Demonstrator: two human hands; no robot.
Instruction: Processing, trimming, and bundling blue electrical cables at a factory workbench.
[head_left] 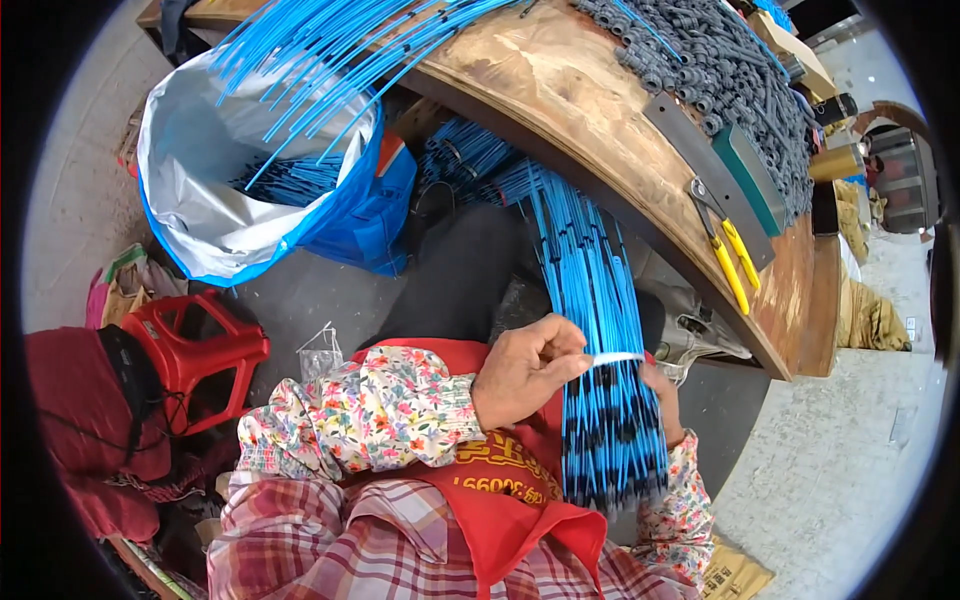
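A thick bundle of blue tubes with black fittings point(590, 330) lies over my lap, running from under the wooden table down to my waist. My left hand point(525, 370) pinches a white strip point(617, 357) that goes across the bundle. My right hand point(662, 400) is behind the bundle on its right side and grips it; most of that hand is hidden by the tubes.
A wooden table point(560, 90) carries loose blue tubes point(330, 50), a heap of grey fittings point(720, 60) and yellow-handled cutters point(730, 255). A white and blue sack point(200, 200) holds more tubes at left. A red stool point(195, 350) stands beside me.
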